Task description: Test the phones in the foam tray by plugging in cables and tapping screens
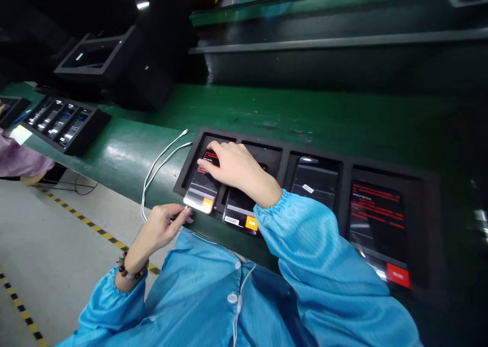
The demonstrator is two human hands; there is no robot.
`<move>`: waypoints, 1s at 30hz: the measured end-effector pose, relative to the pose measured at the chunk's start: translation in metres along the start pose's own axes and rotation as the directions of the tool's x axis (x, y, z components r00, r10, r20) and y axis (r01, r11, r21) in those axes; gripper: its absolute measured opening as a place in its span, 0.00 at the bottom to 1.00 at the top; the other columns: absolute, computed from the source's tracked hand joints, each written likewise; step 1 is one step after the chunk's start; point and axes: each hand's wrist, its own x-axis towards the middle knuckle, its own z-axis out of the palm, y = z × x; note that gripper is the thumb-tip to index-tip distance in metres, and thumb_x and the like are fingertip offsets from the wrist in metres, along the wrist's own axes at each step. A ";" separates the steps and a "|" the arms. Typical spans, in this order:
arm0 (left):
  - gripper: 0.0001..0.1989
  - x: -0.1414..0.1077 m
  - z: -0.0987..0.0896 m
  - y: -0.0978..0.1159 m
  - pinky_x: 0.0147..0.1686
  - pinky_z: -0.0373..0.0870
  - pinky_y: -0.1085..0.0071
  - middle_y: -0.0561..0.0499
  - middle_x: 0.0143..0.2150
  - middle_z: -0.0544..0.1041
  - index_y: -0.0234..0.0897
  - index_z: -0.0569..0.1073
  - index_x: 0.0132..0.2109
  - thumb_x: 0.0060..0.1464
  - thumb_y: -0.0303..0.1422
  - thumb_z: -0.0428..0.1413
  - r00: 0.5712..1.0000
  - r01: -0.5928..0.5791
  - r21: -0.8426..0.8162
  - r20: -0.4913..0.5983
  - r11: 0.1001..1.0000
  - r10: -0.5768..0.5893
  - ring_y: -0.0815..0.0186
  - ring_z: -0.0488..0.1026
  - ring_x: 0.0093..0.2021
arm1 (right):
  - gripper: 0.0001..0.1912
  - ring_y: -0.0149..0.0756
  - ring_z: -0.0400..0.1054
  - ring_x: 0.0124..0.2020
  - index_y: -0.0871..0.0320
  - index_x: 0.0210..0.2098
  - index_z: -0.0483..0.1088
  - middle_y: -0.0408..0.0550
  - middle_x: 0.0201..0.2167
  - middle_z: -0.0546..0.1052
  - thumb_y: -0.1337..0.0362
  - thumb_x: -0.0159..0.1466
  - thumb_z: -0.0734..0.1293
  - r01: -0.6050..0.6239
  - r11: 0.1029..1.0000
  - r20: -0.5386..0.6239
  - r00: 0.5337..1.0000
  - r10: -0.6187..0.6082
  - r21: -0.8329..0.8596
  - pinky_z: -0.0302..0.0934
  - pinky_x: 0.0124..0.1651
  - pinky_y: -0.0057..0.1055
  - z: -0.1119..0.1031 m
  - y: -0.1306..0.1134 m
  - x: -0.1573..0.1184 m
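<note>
A black tray (346, 204) with compartments holds several phones. My right hand (237, 168) lies over the leftmost phone (202, 187), thumb and fingers at its upper part, the wrist above the second phone (238, 211). Just off the lower end of the leftmost phone, my left hand (166, 224) pinches something small and white, partly hidden by the fingertips. A third phone (316, 181) has a small white label; the rightmost phone (377, 225) shows red text and a red block. White cables (152, 174) curve over the table edge left of the tray.
Another tray of devices (63, 123) stands on the green table (131, 144) at the left, near a person's pink sleeve (21, 156). Behind are a black box with a framed window (91, 57) and a long ledge (324, 42).
</note>
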 end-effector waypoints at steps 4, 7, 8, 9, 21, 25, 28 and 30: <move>0.24 0.001 0.000 0.002 0.37 0.75 0.70 0.45 0.38 0.88 0.37 0.88 0.40 0.71 0.52 0.61 0.977 0.205 -0.199 0.091 0.958 -0.191 0.59 0.85 0.36 | 0.24 0.59 0.76 0.58 0.63 0.61 0.74 0.62 0.54 0.83 0.48 0.83 0.63 -0.006 1.000 0.003 1.000 0.006 -0.007 0.62 0.58 0.48 0.001 -0.003 -0.001; 0.30 0.005 0.002 0.000 0.37 0.77 0.70 0.42 0.37 0.88 0.35 0.88 0.42 0.63 0.61 0.67 0.946 0.321 -0.414 0.179 0.852 -0.269 0.59 0.83 0.34 | 0.24 0.59 0.76 0.57 0.62 0.60 0.74 0.62 0.53 0.83 0.46 0.83 0.62 -0.018 1.000 0.009 1.000 0.018 -0.010 0.63 0.58 0.48 0.000 -0.004 -0.001; 0.31 0.006 0.003 -0.001 0.37 0.77 0.71 0.42 0.36 0.88 0.34 0.88 0.42 0.60 0.62 0.69 0.938 0.344 -0.467 0.205 0.815 -0.279 0.60 0.83 0.33 | 0.25 0.59 0.76 0.57 0.62 0.59 0.74 0.62 0.53 0.83 0.46 0.83 0.61 -0.025 1.000 0.009 1.000 0.025 -0.013 0.63 0.58 0.48 -0.001 -0.005 -0.001; 0.32 0.008 0.004 -0.001 0.36 0.76 0.71 0.42 0.36 0.88 0.34 0.88 0.42 0.58 0.63 0.70 0.932 0.361 -0.508 0.224 0.782 -0.285 0.61 0.82 0.33 | 0.25 0.59 0.76 0.57 0.62 0.59 0.74 0.62 0.54 0.83 0.45 0.83 0.61 -0.031 0.999 0.008 0.999 0.031 -0.015 0.63 0.58 0.48 -0.001 -0.005 -0.001; 0.35 0.022 0.006 0.003 0.32 0.73 0.73 0.40 0.35 0.87 0.33 0.87 0.41 0.50 0.65 0.75 0.909 0.417 -0.574 0.252 0.705 -0.333 0.64 0.79 0.29 | 0.28 0.61 0.75 0.60 0.61 0.61 0.73 0.63 0.56 0.82 0.42 0.83 0.62 -0.064 0.998 -0.015 0.998 0.064 -0.024 0.63 0.61 0.50 -0.003 -0.002 0.001; 0.40 0.034 0.011 0.002 0.30 0.72 0.71 0.38 0.38 0.88 0.32 0.87 0.45 0.51 0.69 0.70 0.927 0.371 -0.508 0.161 0.777 -0.337 0.59 0.80 0.31 | 0.28 0.60 0.75 0.60 0.62 0.62 0.73 0.63 0.57 0.82 0.43 0.82 0.64 -0.085 0.996 -0.048 0.995 0.084 -0.010 0.63 0.61 0.49 -0.005 0.007 0.007; 0.35 0.048 -0.002 0.010 0.32 0.73 0.68 0.40 0.36 0.87 0.35 0.87 0.40 0.62 0.67 0.61 0.959 0.274 -0.222 0.131 0.936 -0.249 0.56 0.81 0.33 | 0.28 0.59 0.75 0.60 0.63 0.65 0.72 0.64 0.57 0.82 0.44 0.82 0.65 -0.091 0.996 -0.084 0.993 0.089 -0.021 0.63 0.62 0.48 -0.006 0.014 0.009; 0.32 0.057 -0.023 0.029 0.32 0.72 0.68 0.43 0.33 0.86 0.37 0.86 0.36 0.69 0.61 0.56 0.983 0.156 0.066 0.092 0.986 -0.161 0.56 0.80 0.31 | 0.29 0.58 0.75 0.60 0.64 0.65 0.72 0.64 0.58 0.82 0.44 0.82 0.64 -0.081 0.996 -0.102 0.992 0.077 -0.040 0.63 0.62 0.47 -0.004 0.016 0.009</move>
